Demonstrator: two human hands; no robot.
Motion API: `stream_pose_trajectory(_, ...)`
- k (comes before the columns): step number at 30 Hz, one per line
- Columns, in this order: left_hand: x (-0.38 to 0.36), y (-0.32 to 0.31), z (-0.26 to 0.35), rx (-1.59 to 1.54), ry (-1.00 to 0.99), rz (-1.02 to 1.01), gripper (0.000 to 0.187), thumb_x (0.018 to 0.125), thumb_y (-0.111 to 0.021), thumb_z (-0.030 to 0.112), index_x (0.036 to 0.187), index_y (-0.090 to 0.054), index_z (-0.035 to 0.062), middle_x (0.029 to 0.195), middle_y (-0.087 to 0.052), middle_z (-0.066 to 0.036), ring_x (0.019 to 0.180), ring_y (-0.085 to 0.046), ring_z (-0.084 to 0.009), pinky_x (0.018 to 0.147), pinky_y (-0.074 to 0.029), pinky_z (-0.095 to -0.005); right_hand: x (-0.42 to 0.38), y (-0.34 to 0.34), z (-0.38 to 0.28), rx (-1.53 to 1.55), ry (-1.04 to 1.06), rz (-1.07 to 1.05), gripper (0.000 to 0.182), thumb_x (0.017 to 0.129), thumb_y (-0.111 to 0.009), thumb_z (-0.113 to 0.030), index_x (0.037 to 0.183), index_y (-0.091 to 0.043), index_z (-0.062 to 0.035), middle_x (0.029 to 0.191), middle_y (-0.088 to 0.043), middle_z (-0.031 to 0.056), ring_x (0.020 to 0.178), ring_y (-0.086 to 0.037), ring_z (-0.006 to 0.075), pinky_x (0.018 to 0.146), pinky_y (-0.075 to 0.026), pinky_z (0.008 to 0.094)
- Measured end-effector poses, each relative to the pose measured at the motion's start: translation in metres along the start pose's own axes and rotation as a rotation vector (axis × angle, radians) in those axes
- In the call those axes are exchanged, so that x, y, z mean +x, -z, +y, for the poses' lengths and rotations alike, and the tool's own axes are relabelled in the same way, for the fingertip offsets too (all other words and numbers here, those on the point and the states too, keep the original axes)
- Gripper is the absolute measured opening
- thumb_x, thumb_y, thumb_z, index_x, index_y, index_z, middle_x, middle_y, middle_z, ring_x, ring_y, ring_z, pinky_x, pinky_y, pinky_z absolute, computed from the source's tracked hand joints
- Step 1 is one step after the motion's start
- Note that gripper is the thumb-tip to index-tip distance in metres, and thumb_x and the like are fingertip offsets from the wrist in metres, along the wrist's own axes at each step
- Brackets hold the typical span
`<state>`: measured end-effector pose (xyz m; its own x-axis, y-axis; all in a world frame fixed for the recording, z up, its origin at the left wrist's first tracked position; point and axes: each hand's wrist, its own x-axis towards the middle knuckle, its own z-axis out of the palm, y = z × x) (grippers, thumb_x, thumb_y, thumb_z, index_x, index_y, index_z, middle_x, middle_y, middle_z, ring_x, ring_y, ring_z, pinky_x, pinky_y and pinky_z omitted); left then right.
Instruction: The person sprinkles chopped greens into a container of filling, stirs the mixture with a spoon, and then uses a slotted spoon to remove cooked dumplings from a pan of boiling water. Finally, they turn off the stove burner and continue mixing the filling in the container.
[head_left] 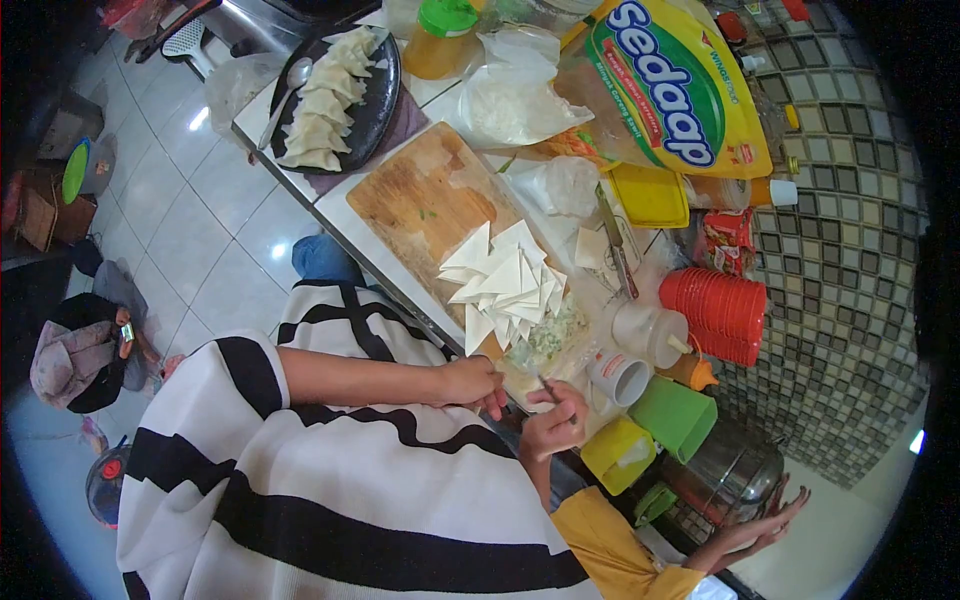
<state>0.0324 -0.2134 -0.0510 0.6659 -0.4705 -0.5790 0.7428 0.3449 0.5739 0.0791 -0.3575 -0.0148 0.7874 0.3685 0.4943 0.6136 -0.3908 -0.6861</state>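
Beside cutting board (425, 195), wrappers (505, 280); dumpling plate (385, 95) beyond.

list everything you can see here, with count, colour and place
cutting board: one, wooden, counter middle
wrappers: a stack, white, on the board's near end
dumplings: about ten, pale, on the plate
plate: one, black, far left of counter
spoon: one, metal, by the plate
Sedaap pouch: one, yellow-green, against the tiled wall
cups: a stack, red, right
left hand: at the counter edge, holding a wrapper
right hand: pinching a small utensil
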Motion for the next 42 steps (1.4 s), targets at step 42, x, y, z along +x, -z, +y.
stream_pose_trajectory(42,-0.008,-0.003,0.011,0.049,0.055,0.012,0.036,0.093,-0.031,0.03,0.089,-0.057,0.0041,0.075,-0.064,-0.003,0.061,-0.042,-0.0082,0.051,-0.038,-0.0228,0.037,-0.008,0.028,-0.204,0.288,-0.231,0.023,0.094,-0.036,-0.019,0.09,-0.051,-0.0014,0.076,-0.062,0.0095,0.082,-0.06,0.0282,0.075,-0.048,0.0373)
